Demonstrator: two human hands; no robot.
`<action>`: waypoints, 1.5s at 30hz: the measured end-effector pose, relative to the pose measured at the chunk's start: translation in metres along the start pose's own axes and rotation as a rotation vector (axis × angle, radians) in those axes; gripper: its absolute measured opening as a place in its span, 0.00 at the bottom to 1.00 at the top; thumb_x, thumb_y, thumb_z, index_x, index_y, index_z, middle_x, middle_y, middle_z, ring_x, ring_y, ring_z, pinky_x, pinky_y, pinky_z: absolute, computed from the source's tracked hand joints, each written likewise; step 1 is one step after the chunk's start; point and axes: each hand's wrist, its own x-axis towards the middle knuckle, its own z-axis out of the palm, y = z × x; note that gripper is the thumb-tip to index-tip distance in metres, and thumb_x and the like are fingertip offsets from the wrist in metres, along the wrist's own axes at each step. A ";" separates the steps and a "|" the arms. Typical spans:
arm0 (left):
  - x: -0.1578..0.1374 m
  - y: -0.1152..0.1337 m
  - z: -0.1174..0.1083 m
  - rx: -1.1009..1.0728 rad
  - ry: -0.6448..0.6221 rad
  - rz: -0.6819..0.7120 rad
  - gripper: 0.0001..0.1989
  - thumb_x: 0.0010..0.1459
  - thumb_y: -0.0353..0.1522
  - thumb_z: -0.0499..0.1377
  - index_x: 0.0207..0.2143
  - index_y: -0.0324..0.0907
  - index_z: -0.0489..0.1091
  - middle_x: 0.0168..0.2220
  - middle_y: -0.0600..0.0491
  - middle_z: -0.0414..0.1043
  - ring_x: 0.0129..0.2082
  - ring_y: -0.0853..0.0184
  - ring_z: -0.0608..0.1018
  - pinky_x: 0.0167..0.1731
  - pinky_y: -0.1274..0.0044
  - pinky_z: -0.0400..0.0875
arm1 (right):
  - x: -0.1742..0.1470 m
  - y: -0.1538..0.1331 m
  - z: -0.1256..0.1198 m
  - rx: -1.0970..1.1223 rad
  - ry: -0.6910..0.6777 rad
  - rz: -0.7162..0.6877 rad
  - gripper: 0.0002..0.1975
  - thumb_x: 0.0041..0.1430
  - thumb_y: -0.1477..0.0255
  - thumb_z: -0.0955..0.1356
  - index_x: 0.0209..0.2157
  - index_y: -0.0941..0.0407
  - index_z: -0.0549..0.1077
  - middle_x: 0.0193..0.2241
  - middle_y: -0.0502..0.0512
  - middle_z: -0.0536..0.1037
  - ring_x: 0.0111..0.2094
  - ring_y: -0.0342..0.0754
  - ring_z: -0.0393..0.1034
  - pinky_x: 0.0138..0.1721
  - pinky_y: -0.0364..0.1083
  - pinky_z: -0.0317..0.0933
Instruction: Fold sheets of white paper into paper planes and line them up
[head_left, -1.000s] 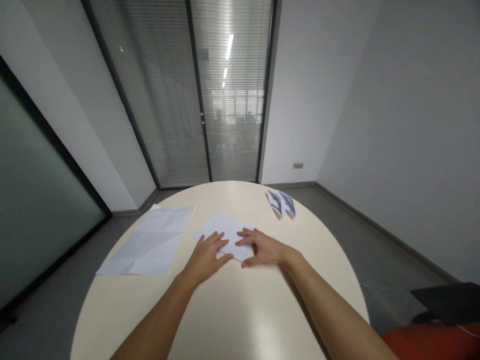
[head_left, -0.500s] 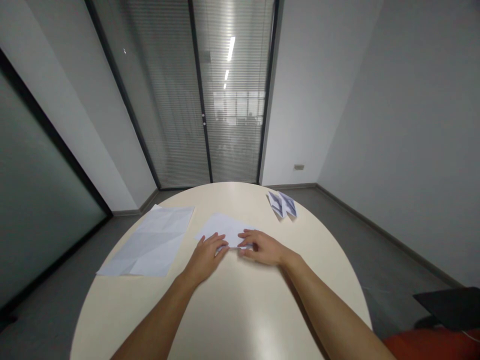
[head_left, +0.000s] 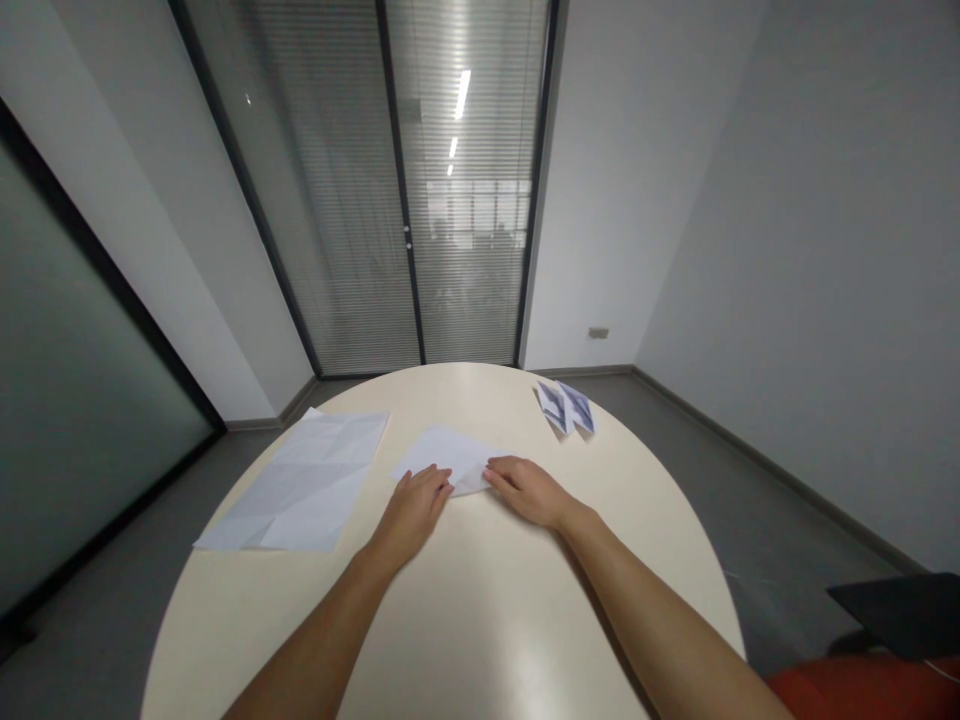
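Your left hand (head_left: 412, 512) and right hand (head_left: 531, 492), fingers gathered, touch the near edge of folded paper (head_left: 450, 452); whether either pinches it cannot be told.

both bare forearms (head_left: 322, 620) angle inward; the left hand (head_left: 412, 510) faces palm down, the right hand (head_left: 529, 490) keeps its thumb beside bent fingers.

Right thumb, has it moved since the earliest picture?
Yes: judged against the round table, the right thumb has moved forward, toward the table's far rim.
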 end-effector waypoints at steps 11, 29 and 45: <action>0.002 -0.002 0.002 -0.016 0.082 0.081 0.13 0.70 0.32 0.49 0.44 0.41 0.74 0.52 0.46 0.77 0.55 0.60 0.76 0.57 0.67 0.68 | 0.001 0.006 0.005 -0.087 0.092 0.085 0.18 0.73 0.64 0.58 0.40 0.57 0.75 0.37 0.60 0.79 0.38 0.50 0.71 0.40 0.46 0.59; 0.001 -0.011 0.007 -0.041 0.113 0.098 0.17 0.66 0.29 0.55 0.55 0.45 0.73 0.54 0.50 0.76 0.54 0.60 0.75 0.58 0.67 0.68 | 0.002 0.019 0.012 -0.073 0.165 0.152 0.17 0.68 0.71 0.63 0.55 0.56 0.73 0.47 0.61 0.79 0.49 0.53 0.72 0.51 0.50 0.63; -0.001 -0.001 0.001 0.024 0.030 0.194 0.17 0.65 0.34 0.57 0.55 0.47 0.75 0.60 0.52 0.73 0.52 0.57 0.74 0.56 0.62 0.68 | 0.002 0.001 0.014 -0.155 0.048 -0.098 0.20 0.71 0.70 0.59 0.58 0.53 0.73 0.59 0.61 0.73 0.63 0.58 0.62 0.65 0.63 0.51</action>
